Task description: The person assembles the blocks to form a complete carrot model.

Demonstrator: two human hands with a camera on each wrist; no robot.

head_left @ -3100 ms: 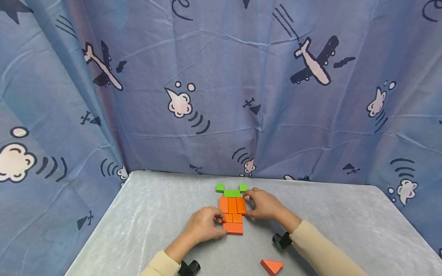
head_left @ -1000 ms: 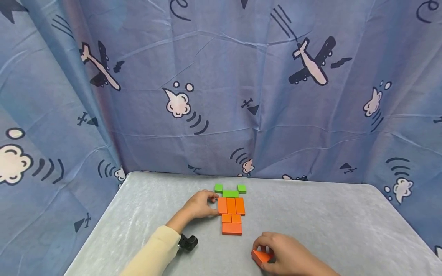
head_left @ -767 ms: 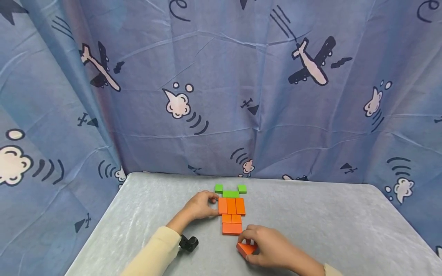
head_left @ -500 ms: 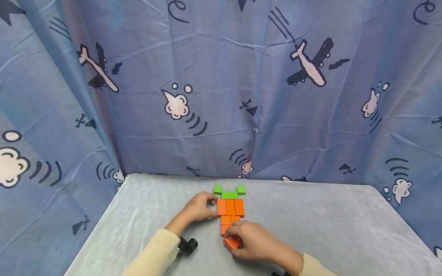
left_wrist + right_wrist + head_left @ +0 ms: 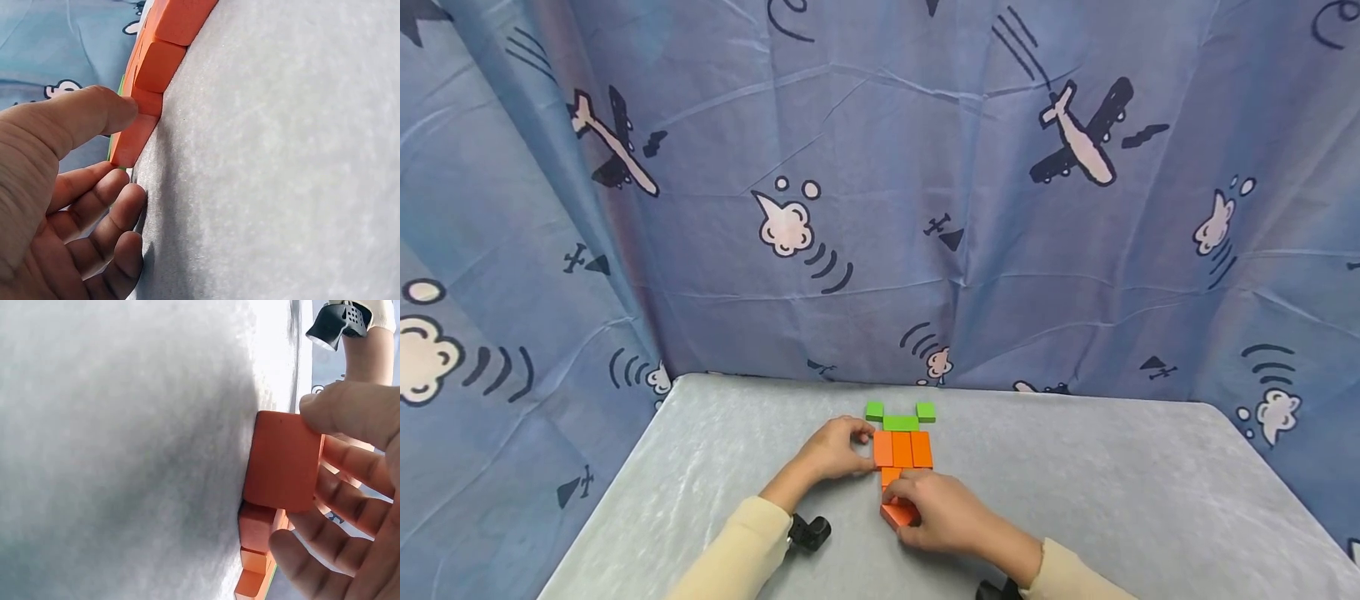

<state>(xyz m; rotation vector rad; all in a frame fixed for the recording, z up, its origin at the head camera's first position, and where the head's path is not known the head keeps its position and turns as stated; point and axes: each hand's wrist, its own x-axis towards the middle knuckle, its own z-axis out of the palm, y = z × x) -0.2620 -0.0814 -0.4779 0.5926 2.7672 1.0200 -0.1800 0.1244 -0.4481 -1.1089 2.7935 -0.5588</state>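
Note:
In the head view, orange blocks form a figure on the table, with three upright oblong blocks [image 5: 902, 450] side by side. Above them lie a green oblong block [image 5: 900, 423] and two green cubes [image 5: 875, 411]. My left hand [image 5: 833, 450] rests thumb and fingertips against the leftmost orange block [image 5: 134, 140], its fingers loosely bent. With thumb and fingers my right hand [image 5: 951, 512] pinches an orange triangular block [image 5: 284, 462] at the figure's near end. That hand partly hides the lower orange blocks; in the right wrist view the triangle adjoins a red-orange block [image 5: 256, 528].
A pale grey cloth covers the table [image 5: 1120, 483]. Behind it hangs a blue curtain [image 5: 865, 167] printed with planes and clouds. Black wrist cameras [image 5: 809, 532] are strapped beneath both forearms.
My right hand left the figure's right side, took hold of the triangular block nearer me, and carried it left and forward to the near end. My left hand shifted up to the leftmost block.

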